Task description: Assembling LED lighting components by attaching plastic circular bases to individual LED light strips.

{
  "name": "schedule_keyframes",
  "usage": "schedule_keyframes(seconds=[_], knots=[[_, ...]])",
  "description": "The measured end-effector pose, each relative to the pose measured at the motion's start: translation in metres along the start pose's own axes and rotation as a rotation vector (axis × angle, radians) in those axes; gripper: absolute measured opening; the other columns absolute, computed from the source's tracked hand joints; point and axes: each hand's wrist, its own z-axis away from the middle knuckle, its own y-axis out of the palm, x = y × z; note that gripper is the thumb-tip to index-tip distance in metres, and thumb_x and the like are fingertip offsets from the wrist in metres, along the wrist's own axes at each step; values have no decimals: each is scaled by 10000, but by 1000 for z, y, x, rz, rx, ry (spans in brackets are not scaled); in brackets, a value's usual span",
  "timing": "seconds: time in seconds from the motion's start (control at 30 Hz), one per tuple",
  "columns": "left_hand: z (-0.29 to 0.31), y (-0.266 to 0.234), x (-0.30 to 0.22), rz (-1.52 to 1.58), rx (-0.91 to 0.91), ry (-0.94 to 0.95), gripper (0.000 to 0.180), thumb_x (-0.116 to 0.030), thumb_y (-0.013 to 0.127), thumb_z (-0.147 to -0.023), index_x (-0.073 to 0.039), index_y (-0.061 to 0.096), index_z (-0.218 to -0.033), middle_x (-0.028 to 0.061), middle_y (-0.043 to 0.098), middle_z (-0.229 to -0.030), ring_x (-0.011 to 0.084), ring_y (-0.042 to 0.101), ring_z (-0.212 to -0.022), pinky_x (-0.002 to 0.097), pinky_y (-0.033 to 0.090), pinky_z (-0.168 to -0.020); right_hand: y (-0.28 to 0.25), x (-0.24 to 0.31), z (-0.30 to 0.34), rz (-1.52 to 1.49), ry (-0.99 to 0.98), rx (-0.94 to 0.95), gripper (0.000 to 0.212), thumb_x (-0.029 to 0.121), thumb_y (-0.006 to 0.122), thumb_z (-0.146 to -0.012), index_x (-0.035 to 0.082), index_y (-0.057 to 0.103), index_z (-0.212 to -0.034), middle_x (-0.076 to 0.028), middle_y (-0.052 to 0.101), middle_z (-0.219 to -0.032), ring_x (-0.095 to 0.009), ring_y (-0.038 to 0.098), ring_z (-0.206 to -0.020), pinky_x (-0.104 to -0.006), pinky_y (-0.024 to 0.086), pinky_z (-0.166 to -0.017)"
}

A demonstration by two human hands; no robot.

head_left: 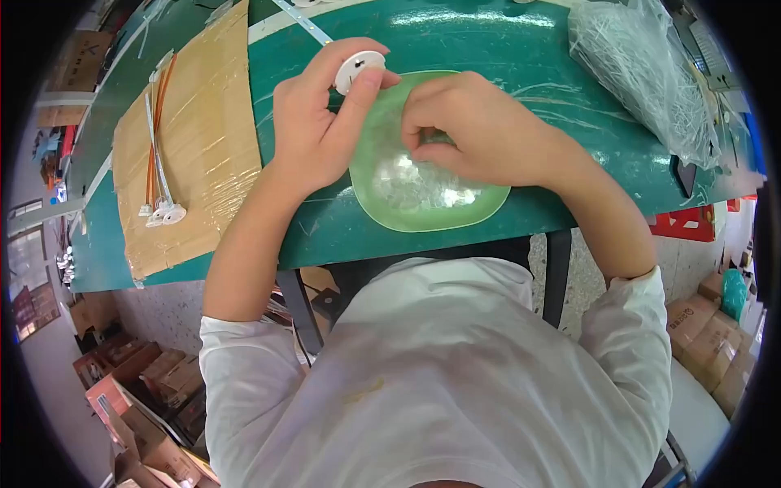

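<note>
My left hand [321,122] is raised over the green table and grips a small white disc [351,75] by its edge, thumb in front. The disc has a dark mark near its middle. A pale strip with small dots [303,20] runs up and away from behind the fingers; whether it joins the disc is hidden. Below and to the right lies a translucent green tray [423,228] with many tiny shiny pieces [407,183] in it. My right hand [468,130] hangs over this tray with its fingers curled together. Anything between those fingertips is too small to make out.
A taped cardboard sheet [220,122] lies on the left, bearing orange wires [151,167] and pale strips with white ends [169,213]. A clear plastic bag of thin pale sticks [639,77] rests at the right. Cartons [708,342] stand on the floor.
</note>
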Motion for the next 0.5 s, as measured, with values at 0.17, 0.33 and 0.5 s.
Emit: schedule_keyframes(seconds=[0.17, 0.33, 0.5], knots=[[4, 3, 2, 95, -14, -18, 214, -180, 597, -1017, -45, 647, -1175, 98, 768, -938, 157, 732, -889, 290, 552, -801, -16, 11, 3, -270, 67, 6, 59, 38, 742, -815, 27, 691, -844, -36, 673, -848, -124, 625, -764, -273, 464, -600], [4, -2, -7, 153, 0, 83, 251, -170, 592, -1010, -33, 619, -1219, 115, 762, -964, 174, 727, -903, 302, 551, -818, -29, 14, 2, -627, 239, -79, 48, 62, 755, -866, 37, 715, -854, -24, 691, -857, -67, 625, -757, -215, 455, -592], [6, -3, -11, 201, 2, 127, 288, -115, 633, -968, -19, 604, -1237, 111, 755, -975, 177, 725, -915, 295, 545, -839, -14, 9, -1, -987, 324, -264, 45, 71, 760, -885, 36, 733, -878, -52, 725, -866, -80, 678, -745, -224, 508, -596]])
